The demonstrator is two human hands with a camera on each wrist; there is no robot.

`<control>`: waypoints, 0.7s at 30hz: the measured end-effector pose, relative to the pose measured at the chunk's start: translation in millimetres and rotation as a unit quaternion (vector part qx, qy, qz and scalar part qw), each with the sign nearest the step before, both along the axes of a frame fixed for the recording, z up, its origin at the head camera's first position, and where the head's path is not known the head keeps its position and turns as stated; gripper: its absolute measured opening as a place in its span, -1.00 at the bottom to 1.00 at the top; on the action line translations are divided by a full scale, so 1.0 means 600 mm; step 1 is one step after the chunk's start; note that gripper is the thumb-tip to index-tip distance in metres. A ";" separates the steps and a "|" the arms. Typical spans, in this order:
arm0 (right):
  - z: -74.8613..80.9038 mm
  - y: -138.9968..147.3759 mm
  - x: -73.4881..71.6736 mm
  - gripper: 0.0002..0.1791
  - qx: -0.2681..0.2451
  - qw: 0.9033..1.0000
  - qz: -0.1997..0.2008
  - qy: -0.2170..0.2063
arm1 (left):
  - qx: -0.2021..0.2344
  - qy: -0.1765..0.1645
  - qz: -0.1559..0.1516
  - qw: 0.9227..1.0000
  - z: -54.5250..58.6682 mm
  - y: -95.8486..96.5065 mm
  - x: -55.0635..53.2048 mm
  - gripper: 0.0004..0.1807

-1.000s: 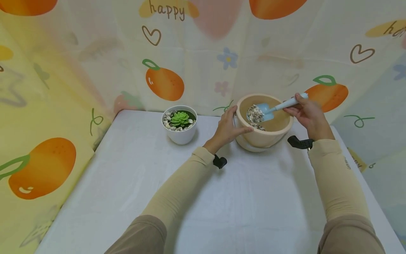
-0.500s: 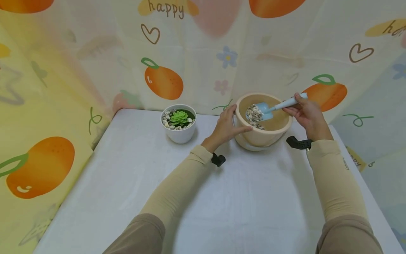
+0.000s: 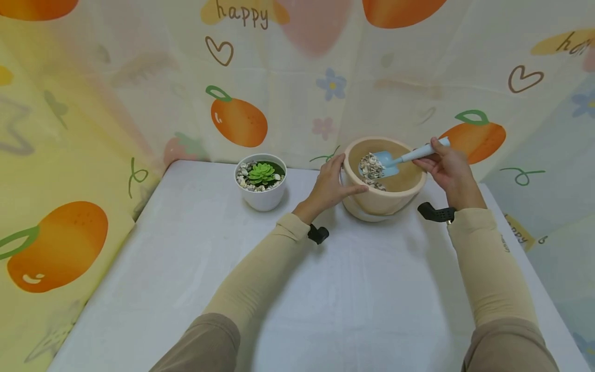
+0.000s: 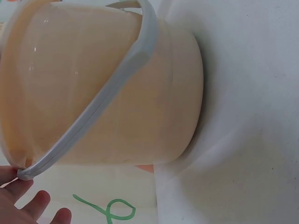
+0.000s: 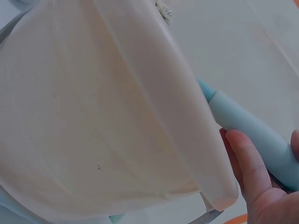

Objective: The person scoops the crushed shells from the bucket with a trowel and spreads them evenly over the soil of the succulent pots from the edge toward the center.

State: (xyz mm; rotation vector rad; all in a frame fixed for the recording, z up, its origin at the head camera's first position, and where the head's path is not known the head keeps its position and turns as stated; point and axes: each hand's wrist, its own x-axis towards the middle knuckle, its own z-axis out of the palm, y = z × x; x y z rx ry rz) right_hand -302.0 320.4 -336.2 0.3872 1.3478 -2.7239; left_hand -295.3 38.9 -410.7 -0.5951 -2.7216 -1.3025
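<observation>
A cream bucket (image 3: 392, 199) with a grey handle (image 4: 110, 93) stands near the back of the white table in the head view. My left hand (image 3: 327, 188) holds its left side, thumb along the front rim and fingers at the handle's joint. My right hand (image 3: 448, 170) grips the pale blue handle of a small shovel (image 3: 420, 153) at the bucket's right rim. The shovel's blade, heaped with small whitish pebbles (image 3: 372, 166), is inside the bucket mouth. More pebbles show below the blade. The right wrist view shows the shovel handle beyond the rim, its blade hidden.
Left of the bucket, a white pot (image 3: 263, 199) holds a green succulent (image 3: 262, 173) ringed by pebbles. Behind the white-covered table (image 3: 353, 289) hangs a cloth (image 3: 297, 103) printed with oranges and flowers, with another stretch of it along the left side.
</observation>
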 end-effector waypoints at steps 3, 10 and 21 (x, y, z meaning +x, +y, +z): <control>0.000 -0.002 0.002 -0.81 -0.003 1.000 -0.004 0.003 | -0.005 -0.004 0.001 1.000 0.001 -0.002 0.000 0.16; 0.001 -0.008 0.004 -0.75 -0.005 1.000 -0.018 0.016 | -0.012 -0.002 0.001 1.000 -0.003 -0.013 -0.001 0.08; 0.022 -0.021 0.002 -0.79 0.006 0.998 -0.010 0.057 | -0.017 0.009 -0.003 1.000 0.004 -0.042 -0.002 0.05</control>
